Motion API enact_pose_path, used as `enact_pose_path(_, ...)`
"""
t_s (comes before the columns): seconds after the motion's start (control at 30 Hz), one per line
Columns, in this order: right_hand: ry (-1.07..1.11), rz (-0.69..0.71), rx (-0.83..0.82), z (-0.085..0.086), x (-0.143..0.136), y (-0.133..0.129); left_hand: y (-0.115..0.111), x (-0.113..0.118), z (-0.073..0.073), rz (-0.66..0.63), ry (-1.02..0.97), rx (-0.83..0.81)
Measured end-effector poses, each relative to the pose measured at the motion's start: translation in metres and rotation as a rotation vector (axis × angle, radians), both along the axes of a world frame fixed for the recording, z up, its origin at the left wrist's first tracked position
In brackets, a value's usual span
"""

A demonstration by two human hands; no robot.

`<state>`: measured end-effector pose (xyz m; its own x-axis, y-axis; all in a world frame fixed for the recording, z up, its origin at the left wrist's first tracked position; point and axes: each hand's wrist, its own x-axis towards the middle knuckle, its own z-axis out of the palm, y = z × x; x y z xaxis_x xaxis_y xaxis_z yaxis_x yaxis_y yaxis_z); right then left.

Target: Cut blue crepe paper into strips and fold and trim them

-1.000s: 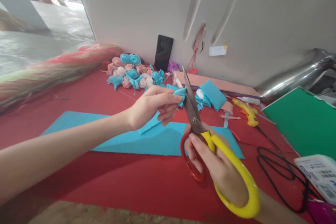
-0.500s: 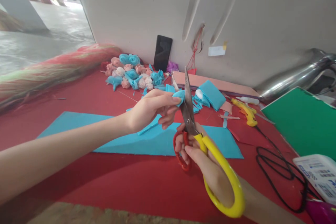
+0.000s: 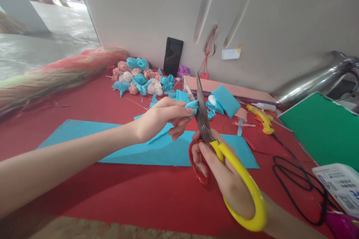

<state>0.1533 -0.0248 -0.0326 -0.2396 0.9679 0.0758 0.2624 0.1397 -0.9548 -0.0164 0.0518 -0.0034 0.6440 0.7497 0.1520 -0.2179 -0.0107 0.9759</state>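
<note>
Between the thumb and fingers of my left hand (image 3: 171, 114) is a small folded piece of blue crepe paper (image 3: 192, 108). My right hand (image 3: 224, 171) grips scissors (image 3: 204, 125) with one yellow and one red handle, fingers through the loops. The blades point up and stand a little apart, with the blue piece at their edges; whether they are cutting it I cannot tell. Below both hands a long blue sheet (image 3: 117, 151) lies flat on the red table, with a narrow blue strip (image 3: 159, 134) on it.
Blue, pink and white paper flowers (image 3: 140, 78) are heaped at the back, near an upright black phone (image 3: 173, 56). A folded blue pad (image 3: 226, 101) lies right of them. Further right are a yellow glue gun (image 3: 262, 118), its black cord and a green board (image 3: 325, 130).
The scissors and my right hand have shifted slightly right and down, and the blades look wider apart. My left hand still pinches the blue piece in nearly the same place.
</note>
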Motion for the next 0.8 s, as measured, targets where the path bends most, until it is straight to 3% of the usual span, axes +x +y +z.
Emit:
enact_pose_path(0.47, 0.018, -0.015, -0.122, 0.007, 0.0, 0.001, 0.012, -0.001, 0.002, 0.062, 0.026, -0.068)
enact_pose_path(0.67, 0.041, -0.233, -0.178, 0.027, 0.012, 0.015, 0.029, -0.015, 0.002, 0.06, 0.003, -0.044)
enact_pose_path(0.8, 0.125, -0.175, -0.225, 0.035, 0.02, 0.029, 0.035, -0.02, -0.002, 0.051, 0.019, 0.044)
